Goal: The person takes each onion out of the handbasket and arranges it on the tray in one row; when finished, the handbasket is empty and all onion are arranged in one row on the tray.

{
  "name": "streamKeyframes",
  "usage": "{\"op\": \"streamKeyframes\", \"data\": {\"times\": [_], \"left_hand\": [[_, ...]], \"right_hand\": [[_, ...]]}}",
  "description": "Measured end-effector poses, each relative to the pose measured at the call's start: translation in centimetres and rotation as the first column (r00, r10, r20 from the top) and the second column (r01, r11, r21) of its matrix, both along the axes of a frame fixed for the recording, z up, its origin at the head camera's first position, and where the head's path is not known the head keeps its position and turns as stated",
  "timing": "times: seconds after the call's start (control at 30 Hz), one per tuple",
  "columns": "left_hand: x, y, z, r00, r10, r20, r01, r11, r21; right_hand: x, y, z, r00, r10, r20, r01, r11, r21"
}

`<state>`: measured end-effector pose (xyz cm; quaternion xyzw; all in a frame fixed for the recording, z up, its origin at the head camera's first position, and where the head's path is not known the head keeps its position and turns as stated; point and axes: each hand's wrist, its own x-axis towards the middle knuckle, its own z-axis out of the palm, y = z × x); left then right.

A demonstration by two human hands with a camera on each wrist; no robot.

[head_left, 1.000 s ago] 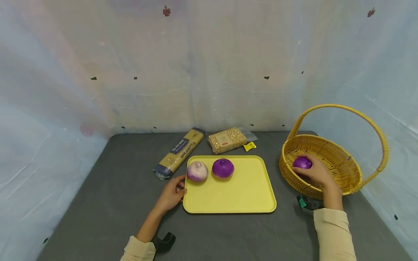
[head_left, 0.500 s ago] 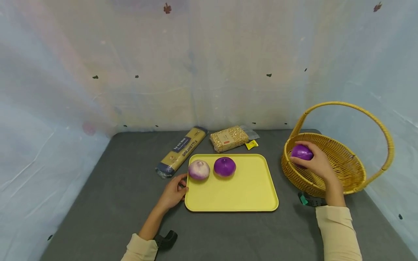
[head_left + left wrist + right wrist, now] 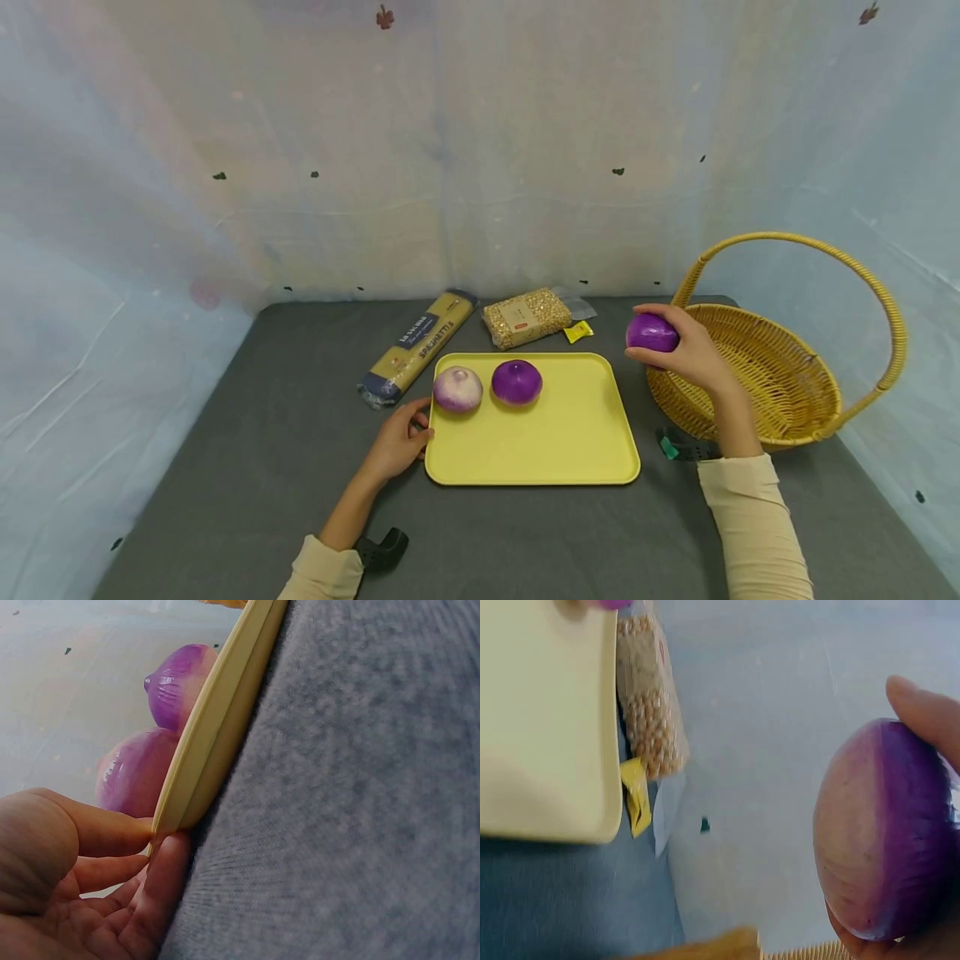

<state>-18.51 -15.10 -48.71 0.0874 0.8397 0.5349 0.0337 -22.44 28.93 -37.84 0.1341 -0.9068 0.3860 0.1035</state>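
My right hand [image 3: 693,354] grips a purple onion [image 3: 651,332] above the left rim of the wicker basket [image 3: 798,354]. In the right wrist view this onion [image 3: 881,832] shows a pale underside, with fingers curled about it. My left hand [image 3: 397,440] pinches the left edge of the yellow tray [image 3: 558,450]; the left wrist view has the tray's rim [image 3: 217,727] between thumb and fingers. On the tray, a pale purple-white onion [image 3: 457,390] sits at the upper left, beside a darker purple onion [image 3: 516,382].
Behind the tray lie a spaghetti pack [image 3: 420,346], a bag of yellowish beans or grain [image 3: 527,318] and a small yellow packet [image 3: 578,332]. The basket's tall handle [image 3: 862,279] arches over it at the right. A pale sheet hangs behind the dark table [image 3: 247,467].
My right hand has lifted the purple onion out of the basket and carried it left past the rim. The left hand stays at the tray's edge.
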Motion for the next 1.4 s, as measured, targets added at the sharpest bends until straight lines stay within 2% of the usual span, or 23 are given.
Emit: {"op": "streamKeyframes", "data": {"times": [0.3,0.6,0.8,1.4], "left_hand": [[0.0,0.0,-0.1,1.000,0.000,-0.004,0.000,1.000,-0.014],[0.0,0.0,0.0,1.000,0.007,-0.012,-0.008,0.999,-0.033],[0.1,0.1,0.1,1.000,0.008,0.005,-0.008,1.000,-0.025],[0.1,0.1,0.2,1.000,0.002,0.005,-0.002,1.000,-0.010]], "right_hand": [[-0.7,-3.1,0.5,0.995,0.100,-0.013,-0.100,0.995,0.014],[-1.2,-5.4,-0.2,0.978,0.209,-0.024,-0.208,0.978,0.033],[-1.3,-6.5,-1.1,0.965,0.258,-0.039,-0.257,0.965,0.046],[-2.3,-7.2,-5.5,0.953,0.297,0.062,-0.300,0.953,0.050]]}}
